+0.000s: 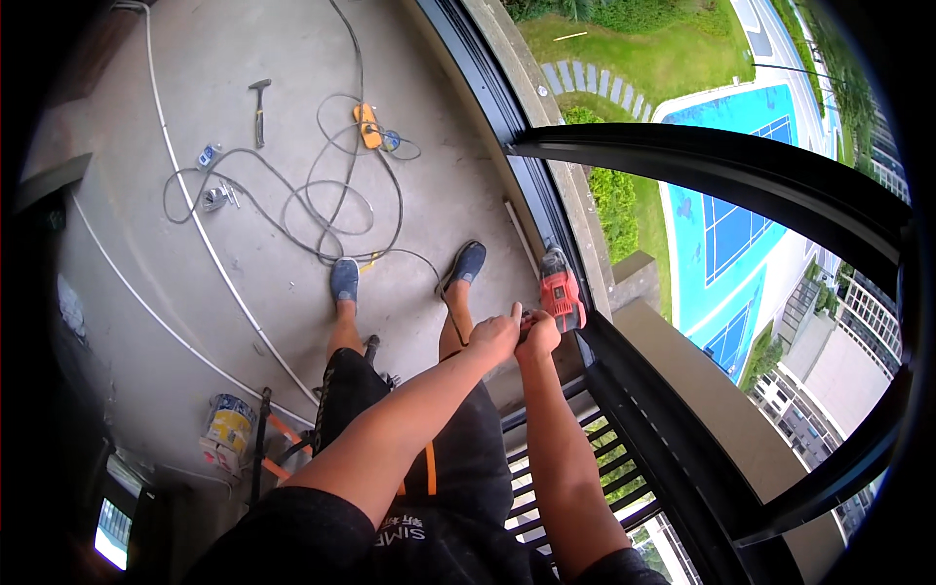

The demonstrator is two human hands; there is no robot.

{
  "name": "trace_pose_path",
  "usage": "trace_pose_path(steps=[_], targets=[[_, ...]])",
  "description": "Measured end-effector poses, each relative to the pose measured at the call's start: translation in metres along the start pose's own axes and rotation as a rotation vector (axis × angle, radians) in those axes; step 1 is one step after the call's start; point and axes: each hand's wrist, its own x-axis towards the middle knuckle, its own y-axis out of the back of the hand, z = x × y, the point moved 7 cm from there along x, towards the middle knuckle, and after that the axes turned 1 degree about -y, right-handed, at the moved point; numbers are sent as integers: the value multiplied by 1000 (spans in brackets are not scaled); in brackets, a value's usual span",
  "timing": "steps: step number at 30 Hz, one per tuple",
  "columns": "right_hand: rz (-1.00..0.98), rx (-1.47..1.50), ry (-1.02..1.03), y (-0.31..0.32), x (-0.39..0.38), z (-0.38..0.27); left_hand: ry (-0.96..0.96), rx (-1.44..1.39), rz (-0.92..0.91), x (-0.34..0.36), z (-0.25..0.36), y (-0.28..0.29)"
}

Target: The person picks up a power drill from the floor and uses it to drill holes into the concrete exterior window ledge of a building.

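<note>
I see a chunky red power tool [563, 297] with dark vents and a greyish nose, stretched out beside the dark window frame [495, 97], its nose pointing roughly along it.

The left hand [495, 336] and right hand [540, 335] grip a red power tool [561, 295] beside the black window frame [639, 414].

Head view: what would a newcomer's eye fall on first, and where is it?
Probably the blue court, bright beyond the dark window frame at the right. Next, the red power tool right of centre, left hand and right hand at its grip. Then the looping cable and orange power strip on the floor, upper left.
</note>
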Motion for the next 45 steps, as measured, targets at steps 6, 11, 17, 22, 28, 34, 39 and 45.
trace_pose_path(steps=[6, 11, 17, 22, 28, 34, 39, 45], targets=[[1, -60, 23, 3, 4, -2, 20, -36, 6, -1, 2, -2], [-1, -69, 20, 3, 9, 0, 28, -41, 9, 3, -2, -9], [33, -88, 21, 1, -1, -4, 29, -46, 0, 4, -5, -15], [30, -96, 30, 2, 2, -3, 45, -44, 1, 6, -7, -18], [28, -151, 44, 4, 2, -7, 63, -42, -4, 3, -1, -16], [52, -188, 53, 9, 5, -11, 91, -113, -30, 1, 4, -15], [58, -161, 25, 9, 6, -1, 87, -111, -39, 1, -3, -18], [66, -198, 56, 10, 5, -6, 90, -138, -63, -2, 1, -19]])
